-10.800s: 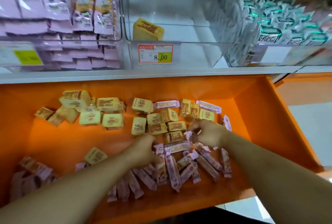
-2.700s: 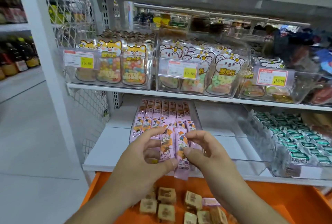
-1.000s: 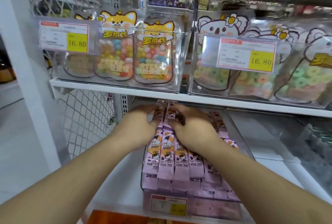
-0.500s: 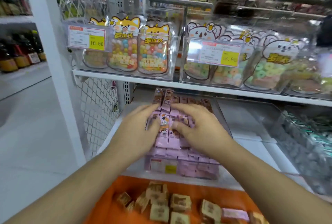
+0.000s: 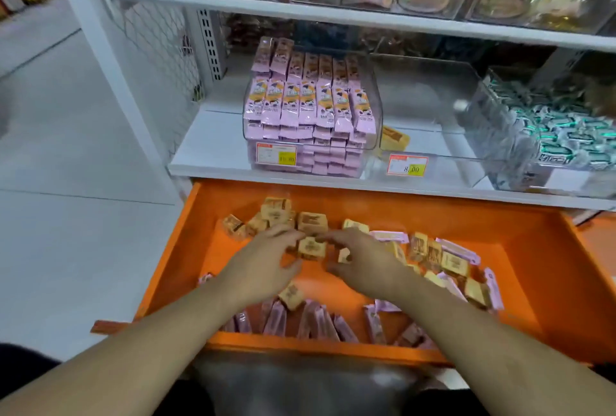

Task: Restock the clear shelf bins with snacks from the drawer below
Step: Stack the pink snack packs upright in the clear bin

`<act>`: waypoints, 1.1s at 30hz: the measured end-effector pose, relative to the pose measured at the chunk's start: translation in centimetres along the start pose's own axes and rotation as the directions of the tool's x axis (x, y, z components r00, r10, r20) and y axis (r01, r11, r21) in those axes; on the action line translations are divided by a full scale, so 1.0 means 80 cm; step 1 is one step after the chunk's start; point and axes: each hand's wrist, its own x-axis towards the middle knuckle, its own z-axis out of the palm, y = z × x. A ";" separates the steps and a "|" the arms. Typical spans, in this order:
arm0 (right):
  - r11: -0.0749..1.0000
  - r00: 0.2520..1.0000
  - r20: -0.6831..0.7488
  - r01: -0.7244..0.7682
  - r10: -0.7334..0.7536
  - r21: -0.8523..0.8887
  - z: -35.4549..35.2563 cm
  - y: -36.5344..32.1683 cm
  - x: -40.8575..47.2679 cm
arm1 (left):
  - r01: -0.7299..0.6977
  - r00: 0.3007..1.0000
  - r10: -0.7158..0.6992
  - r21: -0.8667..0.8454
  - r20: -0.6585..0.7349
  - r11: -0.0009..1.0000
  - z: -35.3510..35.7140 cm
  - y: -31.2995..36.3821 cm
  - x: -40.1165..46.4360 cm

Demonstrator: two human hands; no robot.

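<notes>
The orange drawer (image 5: 520, 269) stands pulled out below the shelf, holding several yellow square snack packs (image 5: 453, 264) and pink stick packs (image 5: 313, 320). My left hand (image 5: 263, 265) and my right hand (image 5: 363, 262) hover low over the drawer's middle. The fingertips of both touch one yellow pack (image 5: 311, 248) from either side, and neither hand has lifted anything. On the shelf above, the left clear bin (image 5: 375, 105) is full of pink packs. The middle clear bin (image 5: 466, 89) holds a single yellow pack (image 5: 394, 139).
A third bin (image 5: 563, 179) at the right holds green-and-white packs. The upper shelf (image 5: 333, 17) carries bins of candy bags. White shelf uprights (image 5: 110, 59) and mesh stand at the left, with aisle floor beyond.
Both hands have left the pink packs in the left bin and dropped down into the drawer onto the yellow packs. My view has tilted downward.
</notes>
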 end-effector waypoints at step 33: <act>0.988 0.888 0.452 -0.131 0.083 0.076 0.050 0.089 0.101 | 0.451 0.834 -0.237 -0.368 0.498 0.813 0.069 -0.078 0.079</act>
